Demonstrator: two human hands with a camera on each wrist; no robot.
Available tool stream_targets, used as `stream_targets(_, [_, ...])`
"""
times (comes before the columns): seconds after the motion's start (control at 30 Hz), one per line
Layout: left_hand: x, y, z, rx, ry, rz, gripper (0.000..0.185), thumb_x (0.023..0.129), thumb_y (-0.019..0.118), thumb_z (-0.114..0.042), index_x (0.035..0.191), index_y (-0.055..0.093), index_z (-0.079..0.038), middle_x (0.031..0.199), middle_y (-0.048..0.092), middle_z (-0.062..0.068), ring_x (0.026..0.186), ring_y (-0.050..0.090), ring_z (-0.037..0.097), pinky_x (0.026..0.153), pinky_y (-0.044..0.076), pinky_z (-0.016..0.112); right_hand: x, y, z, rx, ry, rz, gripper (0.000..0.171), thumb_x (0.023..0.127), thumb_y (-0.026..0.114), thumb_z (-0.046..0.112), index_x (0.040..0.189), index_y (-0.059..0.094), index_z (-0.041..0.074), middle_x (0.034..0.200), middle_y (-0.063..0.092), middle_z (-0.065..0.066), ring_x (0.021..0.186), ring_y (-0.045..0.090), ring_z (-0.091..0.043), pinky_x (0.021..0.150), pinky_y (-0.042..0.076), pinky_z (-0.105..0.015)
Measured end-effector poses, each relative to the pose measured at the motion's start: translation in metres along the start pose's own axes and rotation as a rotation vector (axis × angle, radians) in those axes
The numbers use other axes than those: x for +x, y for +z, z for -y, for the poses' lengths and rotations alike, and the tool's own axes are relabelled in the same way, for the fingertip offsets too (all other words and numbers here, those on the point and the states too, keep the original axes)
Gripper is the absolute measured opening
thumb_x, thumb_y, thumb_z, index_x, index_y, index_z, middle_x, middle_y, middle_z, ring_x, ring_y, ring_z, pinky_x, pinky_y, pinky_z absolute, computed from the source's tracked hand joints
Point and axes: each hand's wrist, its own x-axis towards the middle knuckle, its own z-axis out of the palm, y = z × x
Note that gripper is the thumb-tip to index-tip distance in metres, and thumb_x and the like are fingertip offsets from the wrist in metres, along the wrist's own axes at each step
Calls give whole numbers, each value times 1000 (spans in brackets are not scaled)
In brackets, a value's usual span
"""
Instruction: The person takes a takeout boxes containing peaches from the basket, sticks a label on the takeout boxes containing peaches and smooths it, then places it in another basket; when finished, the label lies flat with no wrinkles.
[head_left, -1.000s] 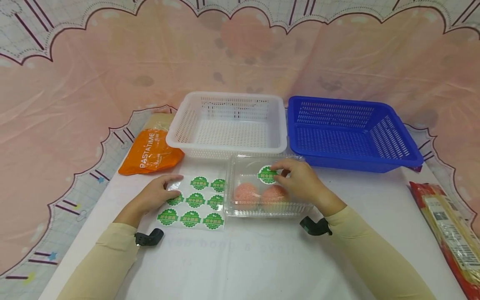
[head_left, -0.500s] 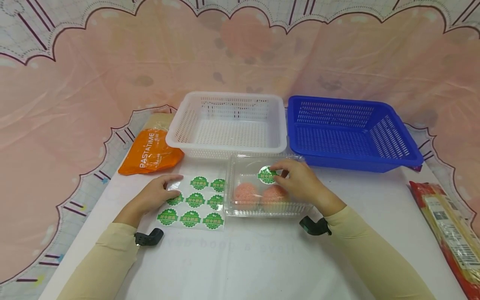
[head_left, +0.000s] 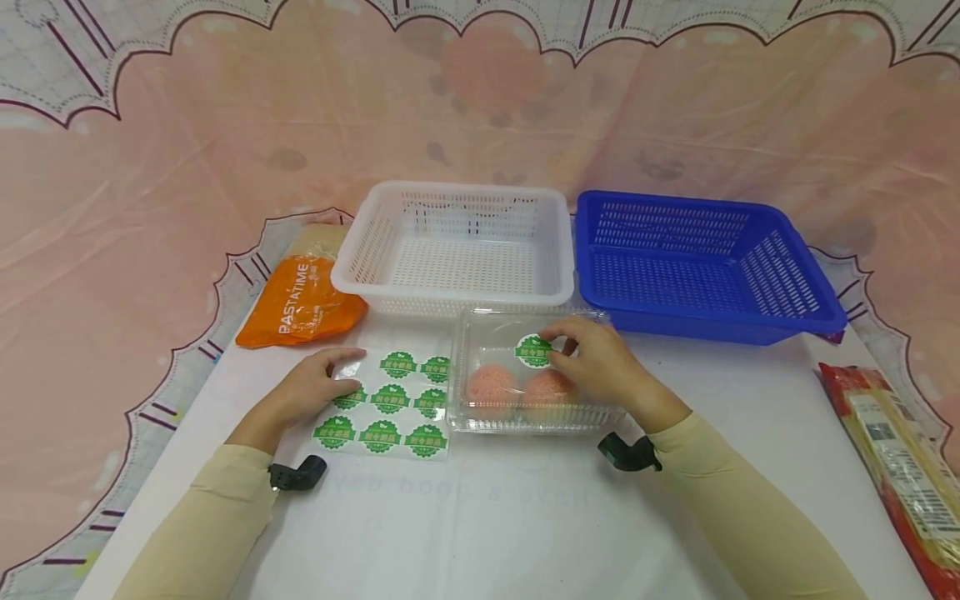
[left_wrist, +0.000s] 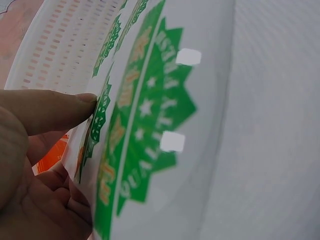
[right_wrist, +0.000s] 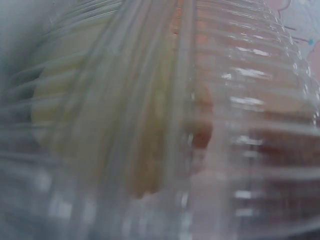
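Observation:
My left hand [head_left: 311, 385] pinches the left edge of a sheet of round green stickers [head_left: 380, 451], thumb on top and curled fingers beneath, as the left wrist view shows. On the right, a single round green sticker [head_left: 531, 352] is between the thumb and forefinger of my right hand [head_left: 600, 358], over the lid of a clear plastic clamshell box [head_left: 480, 333]. Through the lid I see two pinkish-orange round items [head_left: 492, 392], whose kind I cannot tell. Whether the sticker touches the lid is unclear. The box's ribbed wall [right_wrist: 240, 100] fills the right wrist view, blurred.
Behind the box stand a white plastic basket [head_left: 453, 293] and a blue plastic basket [head_left: 697, 325], side by side. An orange PASTATIME bag [head_left: 307, 304] lies at the left. Toward the right edge lies a red and clear package [head_left: 892, 467]. White cloth covers the table [head_left: 480, 533].

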Motion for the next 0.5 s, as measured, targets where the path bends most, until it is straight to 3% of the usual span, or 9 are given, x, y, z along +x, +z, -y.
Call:
stream_targets(0.1, [1,1,2,-2,7,-2,57,94,68,-18,146,49,-5,153,36,25,138,32,46,114,22,63,0,0,0,0,-3,-3,28,90,70,6,118,72,4,114,70,-9,85,63,-20,78,45,-40])
stream_targets(0.5, [1,2,1,14,-5,-10,57,94,68,-19,147,50,-6,153,36,25,138,32,46,114,22,64,1,0,2,-29,-6,26,29,90,69,8,118,72,4,110,70,-8,81,61,-17,107,25,-63])
